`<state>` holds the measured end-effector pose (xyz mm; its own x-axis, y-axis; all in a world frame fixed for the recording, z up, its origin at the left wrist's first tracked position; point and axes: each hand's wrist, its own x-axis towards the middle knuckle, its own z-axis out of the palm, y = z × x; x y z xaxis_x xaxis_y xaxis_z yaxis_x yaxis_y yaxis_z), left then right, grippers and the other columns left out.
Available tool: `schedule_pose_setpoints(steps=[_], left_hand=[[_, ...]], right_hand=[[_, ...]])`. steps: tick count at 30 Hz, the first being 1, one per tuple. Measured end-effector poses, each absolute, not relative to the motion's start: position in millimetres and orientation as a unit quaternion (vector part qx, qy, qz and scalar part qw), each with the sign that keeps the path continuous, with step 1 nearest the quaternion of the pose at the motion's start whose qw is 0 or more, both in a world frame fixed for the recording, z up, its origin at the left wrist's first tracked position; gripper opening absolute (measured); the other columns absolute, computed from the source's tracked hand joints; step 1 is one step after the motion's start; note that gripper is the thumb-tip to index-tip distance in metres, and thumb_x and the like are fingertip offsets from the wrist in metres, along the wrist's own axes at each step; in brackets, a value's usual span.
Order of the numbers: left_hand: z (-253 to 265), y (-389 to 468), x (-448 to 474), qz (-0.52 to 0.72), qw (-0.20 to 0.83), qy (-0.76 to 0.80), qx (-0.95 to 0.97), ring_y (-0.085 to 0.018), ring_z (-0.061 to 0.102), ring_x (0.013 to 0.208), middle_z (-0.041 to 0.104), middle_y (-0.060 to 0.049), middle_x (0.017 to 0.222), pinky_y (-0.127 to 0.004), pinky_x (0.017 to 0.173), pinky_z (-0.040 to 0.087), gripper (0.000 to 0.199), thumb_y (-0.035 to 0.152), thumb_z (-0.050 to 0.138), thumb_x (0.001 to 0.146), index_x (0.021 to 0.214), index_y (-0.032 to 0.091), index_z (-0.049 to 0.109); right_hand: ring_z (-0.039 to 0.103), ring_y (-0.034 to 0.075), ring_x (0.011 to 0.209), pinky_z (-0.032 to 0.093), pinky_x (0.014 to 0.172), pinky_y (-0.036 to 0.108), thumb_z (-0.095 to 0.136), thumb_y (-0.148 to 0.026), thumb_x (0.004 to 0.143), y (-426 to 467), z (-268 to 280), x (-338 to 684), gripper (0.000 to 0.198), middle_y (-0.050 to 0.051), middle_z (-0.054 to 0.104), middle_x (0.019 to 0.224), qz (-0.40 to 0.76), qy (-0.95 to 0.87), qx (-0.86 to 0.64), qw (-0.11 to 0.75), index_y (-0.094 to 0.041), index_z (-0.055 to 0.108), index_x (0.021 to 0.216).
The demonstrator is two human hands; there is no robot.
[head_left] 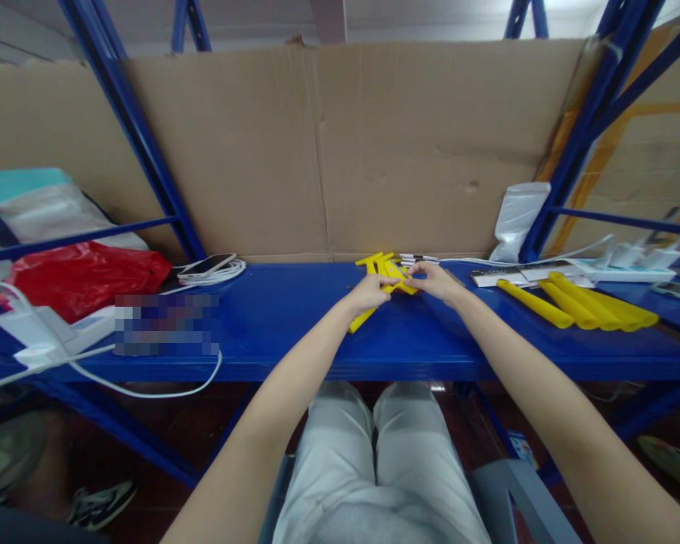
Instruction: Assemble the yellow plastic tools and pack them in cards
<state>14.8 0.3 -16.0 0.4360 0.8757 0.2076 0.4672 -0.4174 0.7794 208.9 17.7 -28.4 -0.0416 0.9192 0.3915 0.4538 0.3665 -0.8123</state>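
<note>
Over the middle of the blue shelf point(295, 302) my left hand point(368, 295) is closed, its fingers on a yellow plastic T-shaped tool point(363, 320). The tool's handle slants toward me below that hand. My right hand point(434, 283) comes in from the other side, thumb and fingers pinched at the tool's far end, where small details are hidden. Just behind my left hand lie other yellow T-shaped pieces point(369, 259). Small black-and-white items point(419, 258) lie behind my right hand.
To the right lie several yellow tapered tubes point(586, 304) by a white power strip point(623, 268). A white pouch point(518, 219) leans against the cardboard point(431, 151). Left are a red plastic bag point(91, 276), a coiled white cable point(218, 273) and chargers point(45, 332). Blue posts point(141, 143) frame the sides.
</note>
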Motion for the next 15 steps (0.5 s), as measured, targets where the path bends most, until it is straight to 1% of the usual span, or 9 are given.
schedule_pose_setpoints(steps=[2, 4, 8, 11, 15], left_hand=[[-16.3, -0.3, 14.6, 0.310, 0.335, 0.435, 0.776, -0.023, 0.071, 0.093, 0.078, -0.009, 0.107, -0.034, 0.089, 0.054, 0.064, -0.007, 0.060, 0.068, 0.127, 0.014, 0.071], [-16.5, -1.1, 14.5, 0.314, 0.345, 0.433, 0.771, -0.022, 0.071, 0.088, 0.079, -0.009, 0.104, -0.033, 0.086, 0.055, 0.063, -0.007, 0.060, 0.067, 0.125, 0.014, 0.073], [-15.9, -3.3, 14.4, 0.321, 0.360, 0.431, 0.763, -0.021, 0.070, 0.088, 0.078, -0.010, 0.106, -0.032, 0.086, 0.054, 0.060, -0.007, 0.061, 0.067, 0.122, 0.013, 0.074], [-14.7, -4.1, 14.5, 0.324, 0.362, 0.430, 0.761, -0.019, 0.069, 0.085, 0.078, -0.009, 0.105, -0.030, 0.082, 0.055, 0.060, -0.007, 0.061, 0.067, 0.122, 0.014, 0.074], [-12.9, -3.0, 15.5, 0.330, 0.352, 0.458, 0.747, -0.015, 0.066, 0.067, 0.077, -0.007, 0.091, -0.028, 0.071, 0.054, 0.062, -0.004, 0.060, 0.073, 0.131, 0.016, 0.069]], right_hand=[[0.064, 0.021, 0.091, 0.050, 0.094, 0.041, 0.081, -0.029, 0.064, 18.1, -28.8, 210.0, 0.025, 0.004, 0.070, 0.094, 0.235, -0.686, -0.504, 0.469, -0.019, 0.064, 0.079], [0.064, 0.021, 0.092, 0.051, 0.093, 0.041, 0.080, -0.028, 0.064, 18.3, -28.8, 211.6, 0.023, 0.005, 0.070, 0.096, 0.231, -0.692, -0.502, 0.464, -0.019, 0.064, 0.080], [0.065, 0.021, 0.096, 0.050, 0.095, 0.041, 0.076, -0.022, 0.066, 17.5, -28.2, 214.5, 0.021, 0.005, 0.071, 0.100, 0.234, -0.704, -0.500, 0.447, -0.019, 0.064, 0.083], [0.064, 0.021, 0.097, 0.050, 0.095, 0.041, 0.076, -0.023, 0.067, 16.6, -27.3, 215.3, 0.021, 0.006, 0.071, 0.102, 0.230, -0.705, -0.502, 0.445, -0.019, 0.065, 0.085], [0.065, 0.020, 0.094, 0.050, 0.094, 0.039, 0.073, -0.027, 0.073, 16.8, -24.8, 215.1, 0.015, 0.006, 0.073, 0.101, 0.217, -0.681, -0.529, 0.457, -0.019, 0.066, 0.085]])
